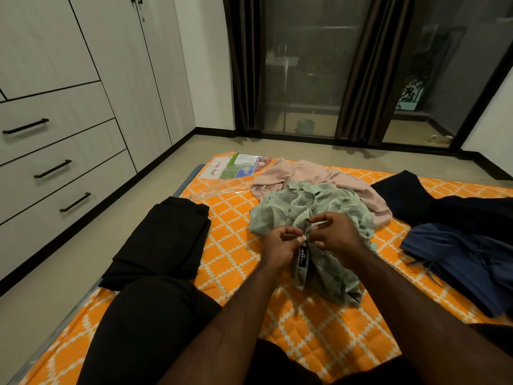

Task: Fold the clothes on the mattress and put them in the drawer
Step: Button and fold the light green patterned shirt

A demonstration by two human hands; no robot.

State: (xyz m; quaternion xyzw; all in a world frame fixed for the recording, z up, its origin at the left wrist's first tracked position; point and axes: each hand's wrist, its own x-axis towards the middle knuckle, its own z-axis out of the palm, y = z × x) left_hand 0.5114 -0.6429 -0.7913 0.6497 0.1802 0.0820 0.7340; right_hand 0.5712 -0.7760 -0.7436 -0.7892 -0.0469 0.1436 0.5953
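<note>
Nearby, a pink garment [311, 173] touches the green shirt [327, 201]; navy clothes [458, 254] lie right

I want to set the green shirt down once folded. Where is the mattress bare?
Bare mattress shows between the folded black garment and the green shirt, and on the near side of the shirt. Crowded beyond and right: pink garment, dark garment, blue garment.

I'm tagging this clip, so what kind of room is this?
Most likely a bedroom: an orange patterned mattress with a crumpled green shirt on it, a built-in wardrobe with drawers beside it, and curtained glass doors beyond.
</note>
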